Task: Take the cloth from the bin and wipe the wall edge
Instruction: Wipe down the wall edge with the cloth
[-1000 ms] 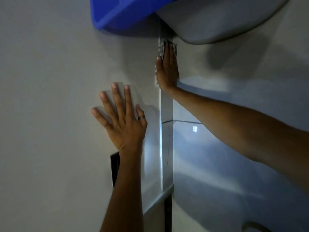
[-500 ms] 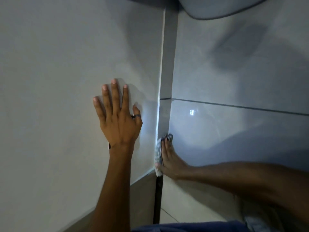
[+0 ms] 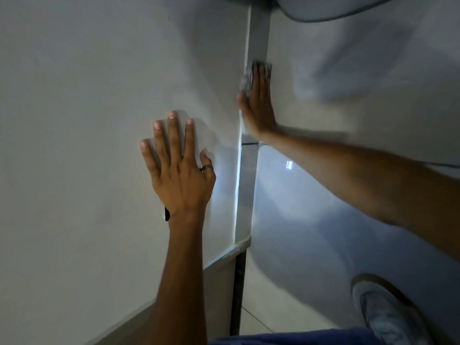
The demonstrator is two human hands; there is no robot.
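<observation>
Your left hand (image 3: 178,168) lies flat on the wall (image 3: 87,120), fingers spread and holding nothing; it serves only as a brace. Just to its right runs the wall edge (image 3: 245,185), the narrow vertical strip at the corner. Your right hand (image 3: 257,105) is pressed flat on that strip with the cloth (image 3: 245,82) pinned under the palm and fingers, its pale folds showing at the thumb side; this is a press, not a closed grasp. The cloth is out of the bin, so that step is done, and wiping is under way at mid height. No bin is in view. Whether the strip above and below is clean cannot be told, so expect more passes. A shoe (image 3: 388,317) shows at lower right.
</observation>
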